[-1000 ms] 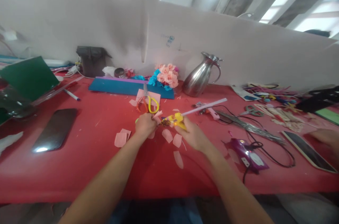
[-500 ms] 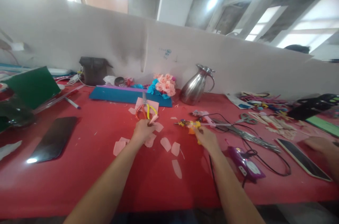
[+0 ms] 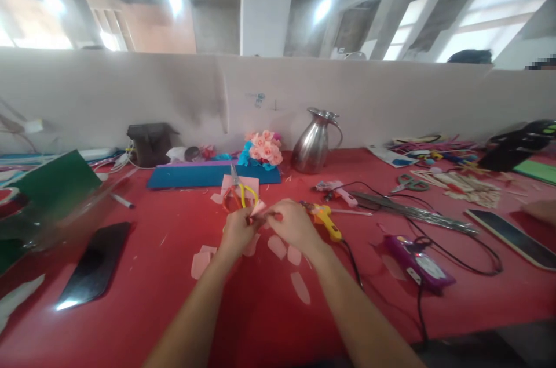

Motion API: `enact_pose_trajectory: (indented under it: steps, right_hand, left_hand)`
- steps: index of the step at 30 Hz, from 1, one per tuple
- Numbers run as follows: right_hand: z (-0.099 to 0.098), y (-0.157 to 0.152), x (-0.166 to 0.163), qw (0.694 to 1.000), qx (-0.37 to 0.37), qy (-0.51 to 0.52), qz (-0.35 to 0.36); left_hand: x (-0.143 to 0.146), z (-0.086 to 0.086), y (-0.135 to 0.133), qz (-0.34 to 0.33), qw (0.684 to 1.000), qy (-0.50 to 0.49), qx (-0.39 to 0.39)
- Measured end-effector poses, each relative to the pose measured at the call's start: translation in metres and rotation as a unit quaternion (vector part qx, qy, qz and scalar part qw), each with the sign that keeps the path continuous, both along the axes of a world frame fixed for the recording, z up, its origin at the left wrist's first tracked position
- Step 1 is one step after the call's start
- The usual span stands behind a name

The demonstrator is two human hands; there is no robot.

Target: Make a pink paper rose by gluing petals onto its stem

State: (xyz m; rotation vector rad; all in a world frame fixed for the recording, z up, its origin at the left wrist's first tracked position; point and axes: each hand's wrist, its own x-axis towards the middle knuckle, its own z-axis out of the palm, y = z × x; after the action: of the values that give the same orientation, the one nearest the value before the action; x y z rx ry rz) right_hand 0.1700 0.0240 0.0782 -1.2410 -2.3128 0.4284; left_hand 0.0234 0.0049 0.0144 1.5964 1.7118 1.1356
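My left hand (image 3: 238, 233) pinches a small rolled pink paper piece (image 3: 259, 207) above the middle of the red table. My right hand (image 3: 296, 226) meets it from the right, fingertips closed on the same paper; the exact grip is partly hidden. Just beyond my left hand, scissors with red and yellow handles (image 3: 245, 193) lie over a pink paper sheet (image 3: 253, 181). Loose pink paper petals (image 3: 277, 247) are scattered below my hands. Right of my right hand lies a yellow glue gun (image 3: 324, 217), its cord trailing toward me.
Pink paper flowers (image 3: 266, 148) and a steel jug (image 3: 313, 145) stand at the back. A dark phone (image 3: 95, 263) lies left. A purple power strip (image 3: 419, 263), cords, wires (image 3: 417, 217) and green-handled scissors (image 3: 412, 183) lie right. Another person's hand (image 3: 541, 210) shows at the right edge.
My right hand has let go of the yellow glue gun, which now lies on the table, and has moved left to the pink paper at my left hand. The view has shifted.
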Motion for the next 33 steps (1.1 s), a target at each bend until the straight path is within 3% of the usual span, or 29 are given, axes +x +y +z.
enact_pose_trajectory:
  steps: [3, 6, 9, 13, 16, 27, 33]
  right_hand:
    - [-0.004, 0.008, 0.003, 0.995, -0.04, 0.084, -0.041]
    - [-0.01, 0.016, 0.005, 0.97, -0.081, 0.208, -0.096]
    - [-0.019, 0.022, 0.007, 0.923, -0.123, 0.335, -0.145]
    - [-0.028, 0.023, 0.009, 0.852, -0.188, 0.459, -0.169]
    - [-0.031, 0.021, 0.009, 0.819, -0.212, 0.51, -0.158]
    - [-0.028, 0.008, 0.002, 0.814, -0.194, 0.533, -0.127]
    - [-0.031, 0.005, -0.006, 0.782, -0.223, 0.568, -0.132]
  left_hand:
    - [0.003, 0.004, -0.001, 0.002, 1.0, -0.03, 0.005]
    - [0.005, 0.008, 0.0, -0.006, 0.995, -0.079, 0.061]
    - [0.008, 0.01, 0.0, -0.015, 0.987, -0.138, 0.086]
    - [0.014, 0.009, -0.004, -0.032, 0.971, -0.235, 0.033]
    - [0.021, 0.008, -0.007, -0.061, 0.946, -0.319, 0.0]
    - [0.031, -0.003, -0.004, -0.044, 0.892, -0.448, -0.044]
    - [0.032, -0.006, -0.003, -0.044, 0.885, -0.462, -0.027]
